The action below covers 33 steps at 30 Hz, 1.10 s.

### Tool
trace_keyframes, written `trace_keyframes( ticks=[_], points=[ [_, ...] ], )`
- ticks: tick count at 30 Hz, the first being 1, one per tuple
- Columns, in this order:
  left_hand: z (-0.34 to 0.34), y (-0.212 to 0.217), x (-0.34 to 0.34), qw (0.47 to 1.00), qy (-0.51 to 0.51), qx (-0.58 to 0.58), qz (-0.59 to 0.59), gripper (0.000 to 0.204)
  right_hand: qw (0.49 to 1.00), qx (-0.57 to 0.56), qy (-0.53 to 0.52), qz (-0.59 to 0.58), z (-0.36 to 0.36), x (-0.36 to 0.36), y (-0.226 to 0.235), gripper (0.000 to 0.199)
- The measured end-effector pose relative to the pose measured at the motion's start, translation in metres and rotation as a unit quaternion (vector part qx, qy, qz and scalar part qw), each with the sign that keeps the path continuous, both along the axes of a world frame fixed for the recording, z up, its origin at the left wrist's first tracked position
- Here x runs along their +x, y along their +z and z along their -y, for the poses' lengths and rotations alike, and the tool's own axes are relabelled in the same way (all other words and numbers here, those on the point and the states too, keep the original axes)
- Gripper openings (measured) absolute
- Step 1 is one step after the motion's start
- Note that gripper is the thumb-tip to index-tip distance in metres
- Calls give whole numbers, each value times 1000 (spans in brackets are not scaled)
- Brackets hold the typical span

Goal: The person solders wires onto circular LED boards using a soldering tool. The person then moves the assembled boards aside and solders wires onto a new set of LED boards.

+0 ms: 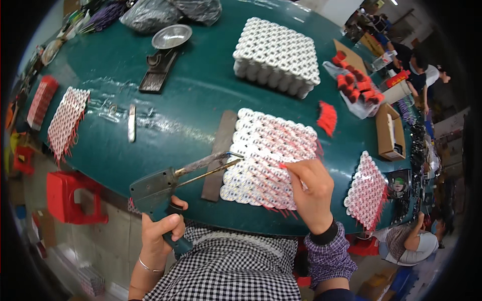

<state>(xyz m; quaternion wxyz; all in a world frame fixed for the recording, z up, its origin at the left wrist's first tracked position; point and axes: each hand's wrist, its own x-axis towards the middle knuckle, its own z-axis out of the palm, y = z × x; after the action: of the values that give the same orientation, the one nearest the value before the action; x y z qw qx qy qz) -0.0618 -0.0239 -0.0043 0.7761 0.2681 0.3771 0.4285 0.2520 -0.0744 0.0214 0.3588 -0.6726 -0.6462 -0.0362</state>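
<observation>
My left hand (163,233) is wrapped round the handle of a dark green soldering gun (153,190). Its long tip and thin feed tube reach right, ending at the left part of a panel of round white pieces (271,133) set in tight rows. Thin red wires run across much of this panel, and some hang past its edges. Above the panel's lower right part, my right hand (316,190) is closed in a pinch on a small red wire (283,165). A flat dark bar (221,150) lies along the panel's left side, partly behind the gun's tip.
Beyond the panel stands a stack of white round-piece panels (276,52). Red wires (327,118) lie right, near a bag of red bundles (354,85). Wired panels rest far left (68,120) and right (366,190). A metal dish (172,36) sits behind. Other people work at right.
</observation>
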Motion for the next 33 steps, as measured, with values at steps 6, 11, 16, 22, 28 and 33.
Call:
trace_keyframes(
  ticks=[6,11,16,22,28,33],
  points=[
    [6,-2,-16,999,-23,-23,6,36,998,-19,24,-61,12,-49,-25,22],
    [20,0,-14,990,-11,68,-121,49,1000,-18,21,-9,17,-62,-38,22],
    [31,1,-14,975,-17,91,-204,40,999,-29,16,13,16,-65,-44,20],
    [27,-5,-7,862,-104,342,-359,27,999,-43,22,13,15,-62,-46,17],
    [26,-9,-2,853,-135,348,-366,23,998,-42,34,17,14,-60,-45,18],
    [26,-8,1,857,-138,330,-370,20,998,-47,30,28,14,-61,-45,18]
  ],
)
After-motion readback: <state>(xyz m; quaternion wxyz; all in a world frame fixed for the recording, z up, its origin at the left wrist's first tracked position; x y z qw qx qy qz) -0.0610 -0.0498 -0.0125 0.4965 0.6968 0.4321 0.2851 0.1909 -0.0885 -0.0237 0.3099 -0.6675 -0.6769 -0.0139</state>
